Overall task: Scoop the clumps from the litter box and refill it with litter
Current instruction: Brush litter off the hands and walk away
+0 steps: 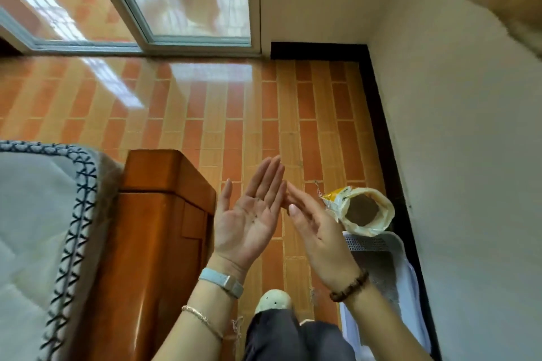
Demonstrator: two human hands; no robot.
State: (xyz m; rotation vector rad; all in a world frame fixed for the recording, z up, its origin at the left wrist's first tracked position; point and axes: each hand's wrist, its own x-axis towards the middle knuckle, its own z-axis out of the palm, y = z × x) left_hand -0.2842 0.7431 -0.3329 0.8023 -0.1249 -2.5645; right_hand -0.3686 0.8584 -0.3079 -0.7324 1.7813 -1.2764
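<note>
Both my hands are raised, fingers straight, holding nothing — left hand (pixel 249 214) palm up, right hand (pixel 316 228) brushing its fingertips. Right of them stands the open litter bag (pixel 363 211), just beyond the litter box (pixel 387 267).

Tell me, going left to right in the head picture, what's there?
Grey quilted mattress with dark stitched edging, glossy brown wooden bed frame, open left hand, right hand, opened yellow-and-white litter bag, cream painted wall.
</note>
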